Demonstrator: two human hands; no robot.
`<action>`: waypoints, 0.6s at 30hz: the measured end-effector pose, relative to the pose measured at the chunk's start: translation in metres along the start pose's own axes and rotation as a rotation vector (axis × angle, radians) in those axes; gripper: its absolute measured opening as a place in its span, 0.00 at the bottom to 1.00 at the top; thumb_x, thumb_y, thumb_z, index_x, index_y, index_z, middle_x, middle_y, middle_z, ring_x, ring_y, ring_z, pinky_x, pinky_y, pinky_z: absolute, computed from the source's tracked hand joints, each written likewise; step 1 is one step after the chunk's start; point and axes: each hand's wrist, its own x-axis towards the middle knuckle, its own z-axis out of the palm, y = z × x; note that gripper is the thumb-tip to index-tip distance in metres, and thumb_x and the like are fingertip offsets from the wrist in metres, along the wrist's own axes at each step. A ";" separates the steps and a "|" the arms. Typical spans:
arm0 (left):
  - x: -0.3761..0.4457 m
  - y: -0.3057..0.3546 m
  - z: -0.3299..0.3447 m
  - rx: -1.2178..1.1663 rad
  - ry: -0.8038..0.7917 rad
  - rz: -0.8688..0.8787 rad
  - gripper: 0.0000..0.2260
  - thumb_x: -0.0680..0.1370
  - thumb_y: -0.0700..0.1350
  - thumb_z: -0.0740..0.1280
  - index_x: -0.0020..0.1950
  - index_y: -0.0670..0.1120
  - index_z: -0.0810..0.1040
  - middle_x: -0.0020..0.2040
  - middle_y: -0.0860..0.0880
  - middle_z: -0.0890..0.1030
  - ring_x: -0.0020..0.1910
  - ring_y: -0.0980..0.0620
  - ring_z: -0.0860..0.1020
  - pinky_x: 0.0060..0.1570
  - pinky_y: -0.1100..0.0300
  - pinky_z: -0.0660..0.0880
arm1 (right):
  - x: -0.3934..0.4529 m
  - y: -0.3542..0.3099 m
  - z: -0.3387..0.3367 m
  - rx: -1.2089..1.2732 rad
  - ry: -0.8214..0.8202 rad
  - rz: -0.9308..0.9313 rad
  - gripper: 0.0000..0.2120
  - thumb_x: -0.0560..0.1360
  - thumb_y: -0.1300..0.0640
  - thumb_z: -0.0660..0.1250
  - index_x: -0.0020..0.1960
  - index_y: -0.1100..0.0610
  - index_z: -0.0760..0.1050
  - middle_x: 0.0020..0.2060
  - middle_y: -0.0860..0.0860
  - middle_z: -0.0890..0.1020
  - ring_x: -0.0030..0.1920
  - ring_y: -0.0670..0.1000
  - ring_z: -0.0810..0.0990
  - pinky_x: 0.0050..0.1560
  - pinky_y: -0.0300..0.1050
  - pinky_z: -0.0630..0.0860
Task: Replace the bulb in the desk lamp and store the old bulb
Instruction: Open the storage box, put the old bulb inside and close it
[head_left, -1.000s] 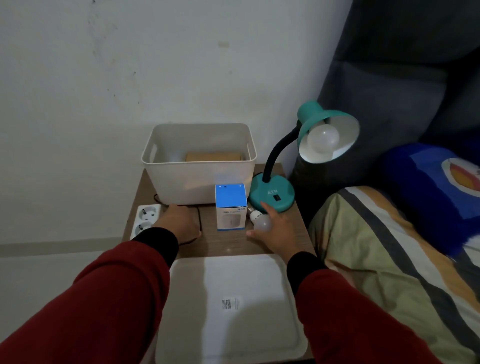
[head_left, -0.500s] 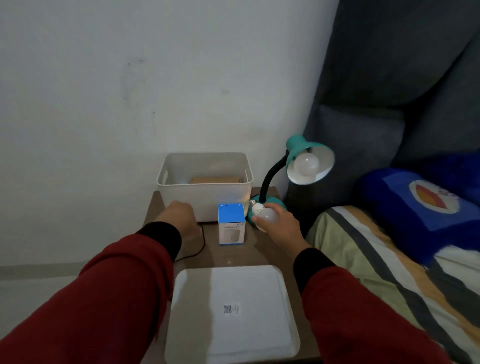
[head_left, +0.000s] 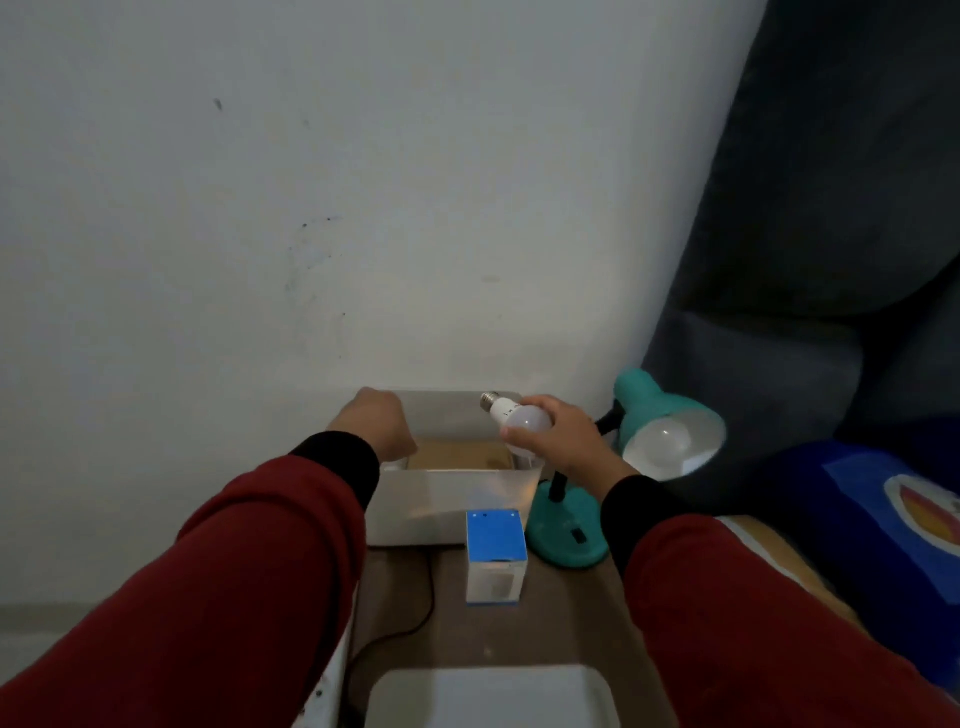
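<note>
White plastic bin (head_left: 447, 506) on the wooden bench (head_left: 519, 634), its left rim hidden behind the left hand (head_left: 376, 428), whose curled fingers cannot be made out beyond the knuckles. Inside lies something flat and brown, too dim to identify. The right hand (head_left: 563, 441) grips a frosted spare bulb (head_left: 517, 418) above the bin, metal screw base pointing left. Another bulb (head_left: 657, 441) sits in the teal lamp (head_left: 665, 421). A blue-topped box (head_left: 496, 556) stands before the bin.

sleeves (head_left: 234, 571): red, long | cuffs (head_left: 343, 462): black | hands: bare
</note>
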 end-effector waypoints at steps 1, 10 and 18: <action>0.014 -0.002 0.004 -0.003 -0.008 -0.004 0.20 0.75 0.48 0.67 0.62 0.39 0.73 0.62 0.41 0.75 0.60 0.44 0.75 0.54 0.59 0.73 | 0.015 0.001 0.006 -0.008 -0.020 0.004 0.26 0.68 0.52 0.74 0.65 0.54 0.73 0.58 0.54 0.78 0.55 0.53 0.78 0.52 0.44 0.77; 0.109 -0.011 0.054 0.073 -0.063 0.043 0.22 0.76 0.53 0.64 0.65 0.43 0.73 0.65 0.44 0.76 0.66 0.46 0.72 0.66 0.59 0.66 | 0.109 0.032 0.069 -0.136 -0.238 0.110 0.28 0.65 0.57 0.77 0.63 0.56 0.74 0.58 0.56 0.78 0.59 0.57 0.77 0.61 0.50 0.75; 0.131 -0.021 0.087 0.022 -0.170 0.006 0.24 0.76 0.52 0.66 0.68 0.40 0.70 0.68 0.42 0.72 0.68 0.44 0.71 0.65 0.56 0.69 | 0.129 0.048 0.091 -0.286 -0.354 0.102 0.29 0.65 0.57 0.77 0.63 0.54 0.73 0.60 0.56 0.77 0.59 0.55 0.75 0.58 0.46 0.73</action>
